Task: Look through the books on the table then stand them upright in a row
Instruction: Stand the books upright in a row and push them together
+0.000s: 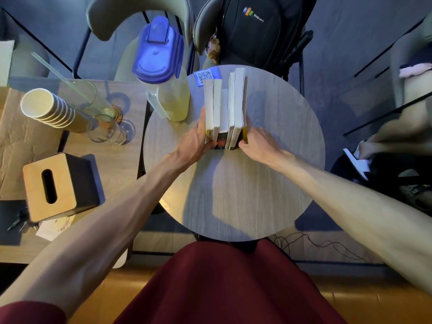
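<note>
Books (225, 108) stand upright in a row on the round table (245, 183), squeezed between two hands

Left hand (198, 139) and right hand (256, 143) press flat on the row's two ends; best to ease off evenly so no book tips, and square the spines. A jug (163, 90) stands just beside the left end, a QR card (207, 76) behind, glasses (107, 127) further left

Round table (233, 195): books (224, 106), pitcher (168, 90).
</note>
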